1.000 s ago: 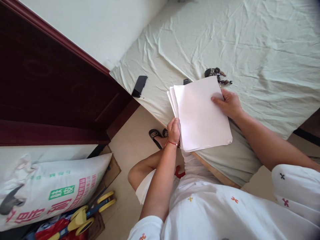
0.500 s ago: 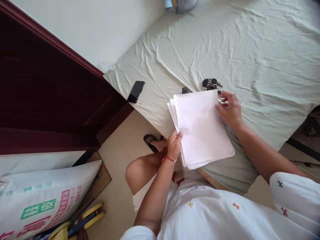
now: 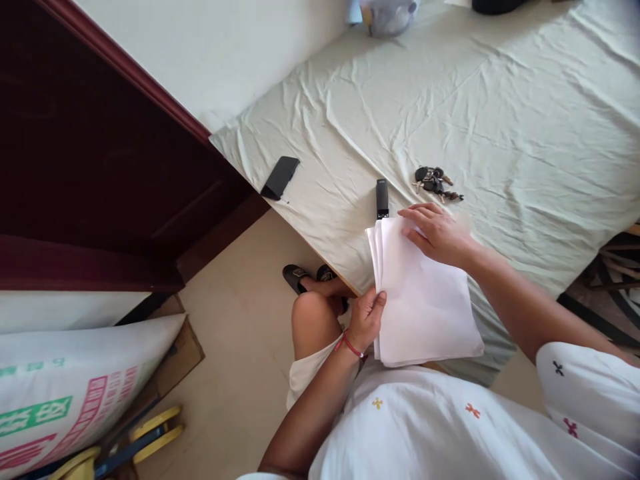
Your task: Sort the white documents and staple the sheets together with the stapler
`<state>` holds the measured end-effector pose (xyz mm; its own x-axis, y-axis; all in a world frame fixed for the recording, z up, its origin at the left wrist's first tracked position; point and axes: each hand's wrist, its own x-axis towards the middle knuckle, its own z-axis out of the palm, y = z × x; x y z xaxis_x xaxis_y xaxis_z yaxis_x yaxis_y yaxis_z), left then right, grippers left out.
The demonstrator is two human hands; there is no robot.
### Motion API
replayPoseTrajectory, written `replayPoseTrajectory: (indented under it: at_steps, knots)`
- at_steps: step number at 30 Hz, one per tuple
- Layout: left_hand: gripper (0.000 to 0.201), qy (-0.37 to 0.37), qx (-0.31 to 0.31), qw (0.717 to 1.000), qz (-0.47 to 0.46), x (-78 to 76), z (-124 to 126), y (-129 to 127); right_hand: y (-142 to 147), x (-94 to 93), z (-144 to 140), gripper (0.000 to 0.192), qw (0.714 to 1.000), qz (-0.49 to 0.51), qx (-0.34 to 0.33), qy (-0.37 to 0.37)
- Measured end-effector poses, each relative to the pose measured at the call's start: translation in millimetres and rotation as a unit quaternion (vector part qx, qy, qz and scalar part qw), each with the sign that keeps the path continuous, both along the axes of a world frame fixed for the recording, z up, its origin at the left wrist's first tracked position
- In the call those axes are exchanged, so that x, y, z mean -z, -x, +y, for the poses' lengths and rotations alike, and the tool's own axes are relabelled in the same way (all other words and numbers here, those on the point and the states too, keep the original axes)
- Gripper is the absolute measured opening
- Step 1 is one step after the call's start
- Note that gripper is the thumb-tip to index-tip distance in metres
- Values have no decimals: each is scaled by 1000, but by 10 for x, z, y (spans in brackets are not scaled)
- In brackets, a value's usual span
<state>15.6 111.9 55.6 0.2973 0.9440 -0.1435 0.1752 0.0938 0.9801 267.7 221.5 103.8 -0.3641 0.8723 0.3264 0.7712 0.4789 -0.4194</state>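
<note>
Sheets of plain white paper [image 3: 425, 300], a loose fanned stack, overhang the near edge of the pale green bed [image 3: 500, 100]. The left hand [image 3: 367, 319] pinches their side; the right hand [image 3: 436, 232] lies flat on top. Unevenly gripped, the lower sheets could slip floorward.

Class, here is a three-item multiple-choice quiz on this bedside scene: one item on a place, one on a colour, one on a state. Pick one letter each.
1. Where does the bunch of keys lie?
A. on the bed sheet
B. on the floor
C. on the sack

2. What colour is the band on the left wrist?
A. blue
B. red
C. green

3. How is the stack of white paper held?
A. by no hand
B. by the right hand only
C. by both hands

Answers: 1 A, the keys rest on the sheet beyond the paper. 2 B, the wristband is red. 3 C, the left hand grips its near edge while the right hand presses its top.
</note>
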Motion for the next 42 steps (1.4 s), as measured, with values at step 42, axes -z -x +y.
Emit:
replayPoseTrajectory:
  at_steps: [42]
  knots:
    - [62,183,-112,932,-291,153,452,-123,433,147,-78,19,994,104,-17,8]
